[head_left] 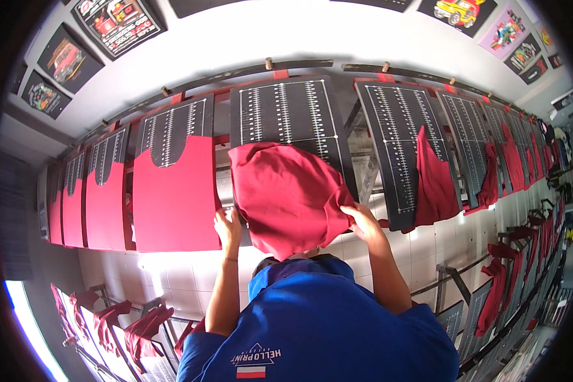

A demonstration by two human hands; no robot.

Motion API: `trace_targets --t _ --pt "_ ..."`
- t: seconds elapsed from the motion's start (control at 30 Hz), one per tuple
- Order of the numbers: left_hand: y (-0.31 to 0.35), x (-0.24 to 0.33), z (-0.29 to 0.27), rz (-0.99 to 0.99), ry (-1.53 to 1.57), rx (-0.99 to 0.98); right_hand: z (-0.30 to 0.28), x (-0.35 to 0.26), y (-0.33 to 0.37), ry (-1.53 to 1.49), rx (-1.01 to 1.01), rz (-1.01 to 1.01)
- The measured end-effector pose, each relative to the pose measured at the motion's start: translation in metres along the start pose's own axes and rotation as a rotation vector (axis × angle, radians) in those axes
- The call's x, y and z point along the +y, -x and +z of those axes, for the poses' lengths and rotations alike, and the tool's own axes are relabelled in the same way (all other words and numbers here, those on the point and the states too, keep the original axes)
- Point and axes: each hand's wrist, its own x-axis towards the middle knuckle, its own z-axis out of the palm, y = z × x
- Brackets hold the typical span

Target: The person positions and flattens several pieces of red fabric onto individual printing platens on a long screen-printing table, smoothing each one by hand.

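Note:
A red shirt [286, 194] lies bunched over the lower end of a black printing board with white ruler marks [290, 111], straight ahead of me. My left hand [228, 228] grips the shirt's left edge at the board's lower left corner. At the lower right edge of the cloth, my right hand [363, 219] holds the shirt. The garment is loose and wrinkled, covering about half the board. My blue shirt [318, 318] fills the bottom of the view.
To the left, boards carry red shirts pulled flat [175, 194]. To the right, boards [401, 134] have red shirts hanging off their edges [436, 181]. A second row of boards with red shirts [496, 286] runs below. Framed prints [118, 22] hang on the white wall.

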Motion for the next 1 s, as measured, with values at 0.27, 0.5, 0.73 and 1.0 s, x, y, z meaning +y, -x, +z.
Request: trace_targets --t 0.27,0.5,0.73,1.0 --pt "0.012 -0.011 0.010 -0.264 0.341 -0.170 -0.046 0.061 -0.019 0.328 0.422 -0.428" --pt "-0.019 0.001 0.005 0.020 -0.071 -0.194 0.059 0.044 0.016 0.965 0.575 -0.745" --pt "-0.059 0.207 -0.141 -0.166 1.170 -0.902 0.217 -0.014 0.050 1.091 0.059 -1.007" --pt "-0.079 0.256 -0.145 0.527 0.948 -0.877 0.221 -0.122 0.056 0.160 -0.218 -0.657"
